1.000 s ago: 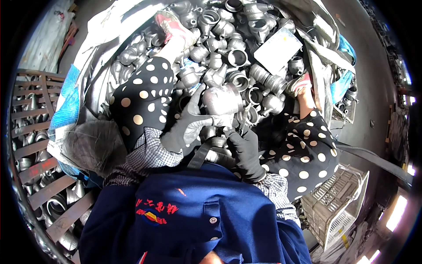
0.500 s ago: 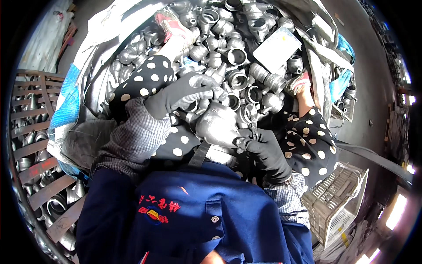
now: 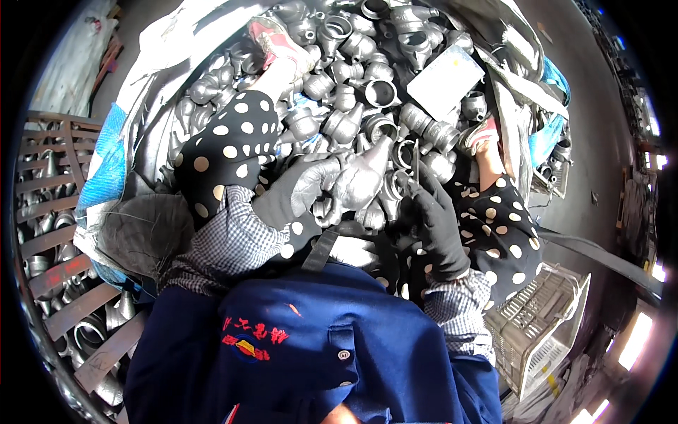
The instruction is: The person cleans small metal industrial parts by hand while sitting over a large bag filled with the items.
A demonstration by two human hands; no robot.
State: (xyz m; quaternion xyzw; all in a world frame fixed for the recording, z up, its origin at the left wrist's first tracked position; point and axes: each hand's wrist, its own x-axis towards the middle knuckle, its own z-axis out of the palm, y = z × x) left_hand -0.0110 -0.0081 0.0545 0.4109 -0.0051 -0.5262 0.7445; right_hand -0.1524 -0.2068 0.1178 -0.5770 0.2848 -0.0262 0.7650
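Note:
In my gloved left hand [image 3: 300, 189] is a grey metal casting [image 3: 359, 178], bulb-shaped, its narrow neck tilted up and to the right. The fingers close on its left side, above my lap. My gloved right hand [image 3: 436, 230] is closed round a thin, flat metal tool [image 3: 415, 159] that stands up from the fist. Its exact kind I cannot make out. The tool is a little right of the casting and apart from it. Beyond both hands lies a heap of similar hollow castings [image 3: 381, 92], some with open round mouths.
A pale flat board [image 3: 445, 83] lies on the heap. Around the castings rises a white and blue woven sack [image 3: 106, 169]. Left of me stands a rusty barred metal crate [image 3: 53, 244] with more castings; at right is a pale plastic basket [image 3: 540, 325].
The casting has turned, its neck swinging from lower right to upper right. My left hand has come lower and nearer; my right hand has let go of the neck and drawn aside with the tool.

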